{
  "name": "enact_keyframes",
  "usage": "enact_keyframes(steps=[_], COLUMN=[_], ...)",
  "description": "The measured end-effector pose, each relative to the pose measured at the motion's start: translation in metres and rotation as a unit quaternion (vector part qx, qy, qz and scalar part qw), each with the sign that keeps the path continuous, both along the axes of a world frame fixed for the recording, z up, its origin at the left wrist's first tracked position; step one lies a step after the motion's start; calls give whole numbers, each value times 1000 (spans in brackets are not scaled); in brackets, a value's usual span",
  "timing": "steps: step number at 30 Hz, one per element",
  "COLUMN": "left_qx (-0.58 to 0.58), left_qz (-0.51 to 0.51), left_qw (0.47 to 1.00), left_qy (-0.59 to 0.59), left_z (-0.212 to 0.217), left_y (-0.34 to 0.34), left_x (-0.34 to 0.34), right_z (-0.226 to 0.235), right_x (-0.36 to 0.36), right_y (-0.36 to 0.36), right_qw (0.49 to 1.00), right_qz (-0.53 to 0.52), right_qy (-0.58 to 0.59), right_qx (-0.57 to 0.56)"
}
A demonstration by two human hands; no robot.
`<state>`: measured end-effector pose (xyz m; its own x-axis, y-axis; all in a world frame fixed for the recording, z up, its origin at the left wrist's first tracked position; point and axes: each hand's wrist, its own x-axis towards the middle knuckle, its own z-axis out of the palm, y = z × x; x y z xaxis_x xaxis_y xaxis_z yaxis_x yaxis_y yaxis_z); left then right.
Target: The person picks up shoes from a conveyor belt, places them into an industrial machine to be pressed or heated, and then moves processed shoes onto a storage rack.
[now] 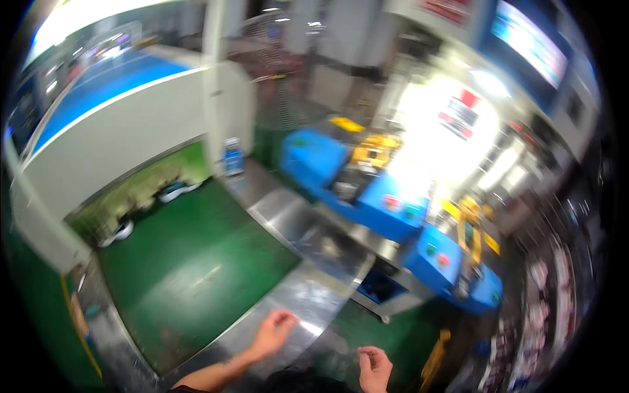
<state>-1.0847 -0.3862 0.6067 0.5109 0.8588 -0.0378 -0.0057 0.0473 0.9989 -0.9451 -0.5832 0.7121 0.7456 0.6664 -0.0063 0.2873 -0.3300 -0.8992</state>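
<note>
My left hand (274, 333) is over the edge of a steel ledge (313, 291). Its fingers are loosely bent and nothing shows in them. Lower and to the right, my right hand (375, 368) hangs over the green floor, its thumb and fingers half curled with a gap between them. I make out no object in it either. Ahead and to the right stands a blue machine (393, 206) with yellow fittings (375, 150) and red and green buttons. Neither hand touches it. Motion smears the picture, so fine detail is lost.
A blue conveyor belt (124, 82) runs behind a pale panel at the left. White and dark shoes (180, 191) lie on the green floor (190, 275) beneath. A blue-and-white container (233, 157) stands by a post. Racks of shoes (537, 308) line the right, below a lit screen (529, 40).
</note>
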Motion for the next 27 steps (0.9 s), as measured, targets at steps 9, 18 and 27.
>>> enact_keyframes(steps=[9,18,27], left_qx=[121,50,47], left_qz=[518,511,530], left_qw=[728,696,680], left_qy=[432,502,504], left_z=[-171,-131,-96], left_y=[117,100,85], left_x=[-289,-335,-471], right_z=[-60,-93,-97], right_x=[-99,-439,-532], right_y=[344,734,633], right_qw=[792,530,675], right_qz=[583,718,696], right_qy=[-102,-448,-240], right_qx=[-149,47,48])
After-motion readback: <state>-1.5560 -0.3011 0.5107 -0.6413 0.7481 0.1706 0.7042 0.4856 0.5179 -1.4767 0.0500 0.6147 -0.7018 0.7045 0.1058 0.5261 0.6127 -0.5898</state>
